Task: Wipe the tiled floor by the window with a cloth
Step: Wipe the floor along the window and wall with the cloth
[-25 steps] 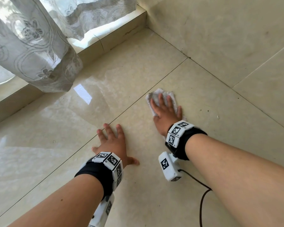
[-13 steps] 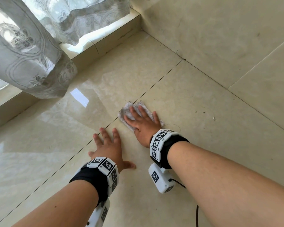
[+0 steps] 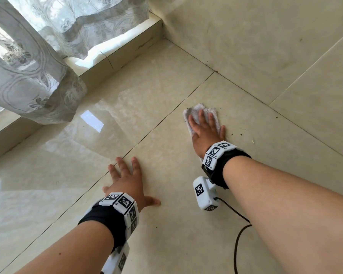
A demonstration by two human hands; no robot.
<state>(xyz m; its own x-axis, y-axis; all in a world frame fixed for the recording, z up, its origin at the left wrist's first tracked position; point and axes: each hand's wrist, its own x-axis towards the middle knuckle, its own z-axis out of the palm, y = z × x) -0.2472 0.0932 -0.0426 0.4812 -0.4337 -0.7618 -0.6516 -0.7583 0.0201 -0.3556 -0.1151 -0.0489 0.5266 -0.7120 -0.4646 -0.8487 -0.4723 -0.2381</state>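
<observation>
Your right hand (image 3: pixel 205 133) presses the cloth (image 3: pixel 195 115) flat on the tiled floor (image 3: pixel 166 107), fingers straight and slightly apart, near the wall, while your left hand (image 3: pixel 127 178) rests on the floor, fingers spread.

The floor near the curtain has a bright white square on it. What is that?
In the head view, the white patch is glare: window light bouncing off the glossy floor tile beside the curtain; the paler sheen around it, same view, is softer reflection.

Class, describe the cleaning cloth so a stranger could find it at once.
Start at the lace curtain by the window, then cross the glossy tiled floor rightwards. The cloth lies under the right hand, the only pale, fuzzy thing on the tiles.
</observation>
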